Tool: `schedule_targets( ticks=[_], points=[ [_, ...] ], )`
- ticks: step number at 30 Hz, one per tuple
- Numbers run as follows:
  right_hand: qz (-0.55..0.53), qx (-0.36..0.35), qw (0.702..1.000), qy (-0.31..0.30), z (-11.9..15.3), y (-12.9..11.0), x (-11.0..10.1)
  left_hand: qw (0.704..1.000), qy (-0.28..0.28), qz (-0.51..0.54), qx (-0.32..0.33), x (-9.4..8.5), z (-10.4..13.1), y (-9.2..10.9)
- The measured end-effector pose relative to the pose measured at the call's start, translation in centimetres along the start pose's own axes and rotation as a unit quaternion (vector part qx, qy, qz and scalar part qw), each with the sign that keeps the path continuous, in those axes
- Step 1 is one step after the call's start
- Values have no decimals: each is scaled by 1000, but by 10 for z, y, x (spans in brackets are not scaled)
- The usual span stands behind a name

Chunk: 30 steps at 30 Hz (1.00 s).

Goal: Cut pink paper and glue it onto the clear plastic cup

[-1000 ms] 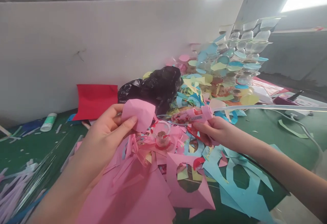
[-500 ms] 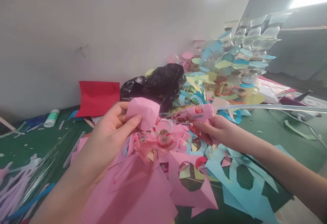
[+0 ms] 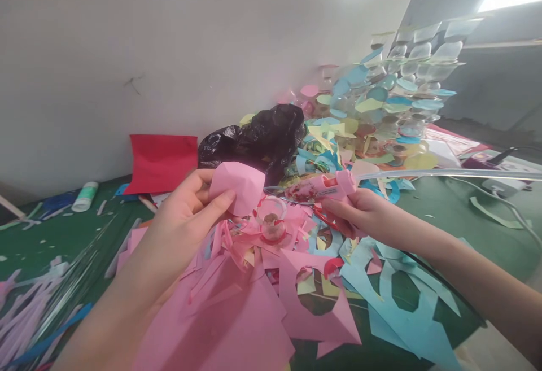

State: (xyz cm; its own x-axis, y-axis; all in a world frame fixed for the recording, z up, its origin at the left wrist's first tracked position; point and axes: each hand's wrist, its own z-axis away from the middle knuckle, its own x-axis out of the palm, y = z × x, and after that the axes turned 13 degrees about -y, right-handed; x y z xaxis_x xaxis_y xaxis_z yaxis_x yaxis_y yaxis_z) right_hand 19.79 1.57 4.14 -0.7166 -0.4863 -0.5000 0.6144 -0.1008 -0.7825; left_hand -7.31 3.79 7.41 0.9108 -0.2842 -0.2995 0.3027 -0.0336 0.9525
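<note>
My left hand (image 3: 192, 210) pinches a rounded piece of pink paper (image 3: 243, 184) between thumb and fingers. My right hand (image 3: 353, 210) is wrapped round the handle of a pink hot glue gun (image 3: 326, 186), its nozzle pointing left towards the paper. A long clear glue stick (image 3: 449, 174) runs out of the gun's back to the right. Below and between my hands stands a small clear plastic cup (image 3: 273, 227) with red and pink on its rims. Pink paper sheets (image 3: 220, 320) and cut scraps lie under my hands.
A black plastic bag (image 3: 258, 139) lies behind my hands. Clear cups with coloured paper discs (image 3: 376, 97) are stacked at the back right. Blue paper offcuts (image 3: 406, 303) lie to the right, a red sheet (image 3: 163, 162) and a green-white tube (image 3: 85, 196) to the left. A power strip (image 3: 503, 186) sits far right.
Almost nothing differs. The view has shifted very slightly; both hands keep the paper and the glue gun in nearly the same places.
</note>
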Motion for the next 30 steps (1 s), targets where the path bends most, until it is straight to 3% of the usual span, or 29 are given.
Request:
schedule_targets(
  ticks=[21,30],
  points=[
    [9,-3,1000,7,-1,3,1,1000,-5,5,2,2,0,1],
    [-22,15,999,17,12,11,3,1000,-4,13,7,1,1,1]
  ],
)
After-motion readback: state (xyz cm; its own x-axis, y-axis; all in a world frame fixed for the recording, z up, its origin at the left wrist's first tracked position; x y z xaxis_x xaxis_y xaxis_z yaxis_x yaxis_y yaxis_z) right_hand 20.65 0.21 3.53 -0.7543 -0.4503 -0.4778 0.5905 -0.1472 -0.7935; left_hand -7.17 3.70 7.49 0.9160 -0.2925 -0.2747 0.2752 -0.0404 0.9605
